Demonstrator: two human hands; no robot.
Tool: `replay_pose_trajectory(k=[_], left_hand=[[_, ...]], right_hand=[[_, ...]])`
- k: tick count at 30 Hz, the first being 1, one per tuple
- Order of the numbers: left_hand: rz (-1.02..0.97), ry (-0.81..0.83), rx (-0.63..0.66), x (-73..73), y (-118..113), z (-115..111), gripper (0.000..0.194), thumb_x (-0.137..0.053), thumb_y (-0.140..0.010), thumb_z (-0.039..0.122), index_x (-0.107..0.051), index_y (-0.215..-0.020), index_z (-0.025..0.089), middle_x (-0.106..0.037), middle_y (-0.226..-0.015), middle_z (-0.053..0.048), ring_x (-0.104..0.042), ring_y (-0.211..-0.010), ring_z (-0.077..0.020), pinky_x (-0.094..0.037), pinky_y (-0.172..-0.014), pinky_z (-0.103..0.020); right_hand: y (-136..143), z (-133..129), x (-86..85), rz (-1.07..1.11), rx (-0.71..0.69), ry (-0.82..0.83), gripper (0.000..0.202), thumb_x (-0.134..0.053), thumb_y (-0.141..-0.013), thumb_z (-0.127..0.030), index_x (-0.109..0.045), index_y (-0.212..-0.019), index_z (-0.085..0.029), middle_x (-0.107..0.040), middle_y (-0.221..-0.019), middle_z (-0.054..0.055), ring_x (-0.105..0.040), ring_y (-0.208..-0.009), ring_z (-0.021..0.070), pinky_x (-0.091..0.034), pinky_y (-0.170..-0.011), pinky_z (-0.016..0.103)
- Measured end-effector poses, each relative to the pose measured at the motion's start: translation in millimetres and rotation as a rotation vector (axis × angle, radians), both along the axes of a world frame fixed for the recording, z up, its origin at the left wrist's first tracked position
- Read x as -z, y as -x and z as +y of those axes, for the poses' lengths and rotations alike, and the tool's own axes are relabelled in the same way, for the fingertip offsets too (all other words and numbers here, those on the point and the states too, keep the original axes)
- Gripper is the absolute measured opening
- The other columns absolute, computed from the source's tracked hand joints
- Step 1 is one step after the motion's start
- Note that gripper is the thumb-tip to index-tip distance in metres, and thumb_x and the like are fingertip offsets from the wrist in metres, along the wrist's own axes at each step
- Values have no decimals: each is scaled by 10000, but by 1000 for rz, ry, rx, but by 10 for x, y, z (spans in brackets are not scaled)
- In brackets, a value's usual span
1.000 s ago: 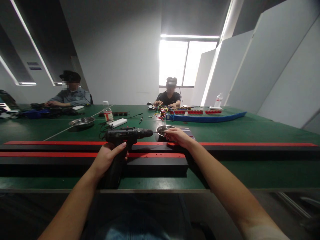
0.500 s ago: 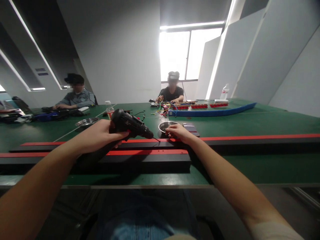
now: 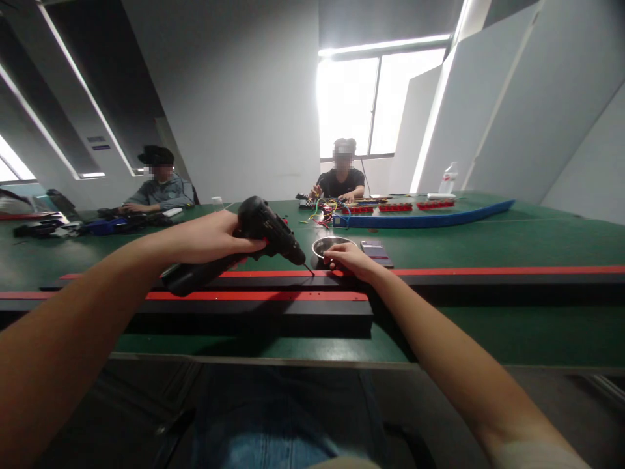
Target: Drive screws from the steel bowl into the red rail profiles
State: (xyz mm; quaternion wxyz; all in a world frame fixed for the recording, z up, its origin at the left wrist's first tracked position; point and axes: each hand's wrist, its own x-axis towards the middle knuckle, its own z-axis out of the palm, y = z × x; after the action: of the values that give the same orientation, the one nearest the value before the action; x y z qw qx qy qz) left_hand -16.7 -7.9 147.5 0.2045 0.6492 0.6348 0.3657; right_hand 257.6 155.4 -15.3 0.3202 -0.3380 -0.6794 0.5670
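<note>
My left hand is closed around the grip of a black cordless drill, which tilts down to the right. Its thin bit reaches the red top of the far black bar; whether it touches is hard to tell. My right hand is closed, fingertips pinched together just right of the bit, in front of a metal bowl. Anything in that pinch is too small to make out. Closer to me lies a second black bar with a red top and several small holes near its right end.
Behind the bars are a grey phone-like slab, a long blue strip, coloured wires and red blocks. Two people sit across the green table. A bottle stands at the far right.
The back of the drill has swung up and right with my left hand, so it stands steeper, its bit staying near the same spot. My right hand has barely moved. The view has shifted slightly.
</note>
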Motion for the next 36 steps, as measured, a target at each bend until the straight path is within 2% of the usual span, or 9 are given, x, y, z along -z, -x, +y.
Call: replay_pose_trajectory(k=[2,4,7,9,13,17,21,28,36], left_hand=[[353,39,68,-100,-66,135,261,-855,-644,371,-800,-818,184,-700,-701,-59,-609,-654,-227,-387,-608,-280],[637,-33,41,-181,-186,263,324,-814,-684,465,-788,-844,184,-687,-704,-76,-600,-666,-230,-375,-635,-296],[947,-174,-53,-220,-432,370,475,-820,-657,486,-767,-1005,167,-707,-823,-108,-605,-745,-234,-363,-691,-309],[1065,-220,-97,-205,-580,387,458,-779,-705,424,-745,-1061,137,-721,-893,-138,-613,-779,-237,-351,-706,-316],[1027,-296,-62,-180,-719,419,362,-664,-806,326,-723,-1084,102,-735,-951,-168,-635,-864,-246,-332,-748,-325],[956,-333,-15,-203,-727,534,452,-691,-801,483,-732,-1051,109,-736,-926,-179,-628,-955,-265,-321,-823,-350],[1039,-331,1,-223,-743,614,558,-639,-813,608,-716,-1053,109,-716,-918,-157,-617,-955,-264,-311,-825,-359],[1097,-290,-67,-220,-868,638,448,-773,-744,378,-713,-1055,62,-691,-920,-192,-630,-954,-351,-347,-847,-413],[1203,-353,-62,-210,-915,554,385,-709,-761,300,-681,-1067,67,-701,-888,-240,-623,-820,-324,-368,-726,-398]], right_hand=[[-7,-8,-8,2,1,29,291,-793,-792,-437,-697,-813,-163,-654,-666,58,-564,-498,120,-413,-397,213],[-13,-13,-13,7,10,48,288,-799,-784,-429,-683,-804,-166,-656,-664,59,-582,-514,130,-416,-400,209],[-15,-29,-25,-5,30,21,277,-784,-797,-420,-681,-807,-162,-646,-649,46,-534,-484,103,-382,-383,195],[-14,-37,-29,-16,39,-9,267,-772,-806,-412,-685,-811,-160,-640,-645,36,-488,-464,84,-352,-373,188],[-11,-25,-17,-33,37,-25,245,-752,-820,-398,-685,-819,-163,-618,-624,22,-460,-451,78,-326,-373,193],[-5,-22,-16,-37,33,-32,230,-738,-826,-384,-685,-801,-163,-629,-656,29,-483,-481,83,-331,-387,191],[3,-49,-31,-37,38,-51,235,-737,-826,-383,-682,-784,-158,-638,-663,31,-478,-488,81,-341,-402,195],[2,-2,16,-77,19,-83,297,-715,-854,-448,-683,-806,-156,-627,-659,31,-493,-484,84,-334,-402,195],[2,7,26,-90,18,-78,304,-706,-870,-449,-675,-832,-149,-618,-634,14,-484,-466,76,-331,-401,189]])
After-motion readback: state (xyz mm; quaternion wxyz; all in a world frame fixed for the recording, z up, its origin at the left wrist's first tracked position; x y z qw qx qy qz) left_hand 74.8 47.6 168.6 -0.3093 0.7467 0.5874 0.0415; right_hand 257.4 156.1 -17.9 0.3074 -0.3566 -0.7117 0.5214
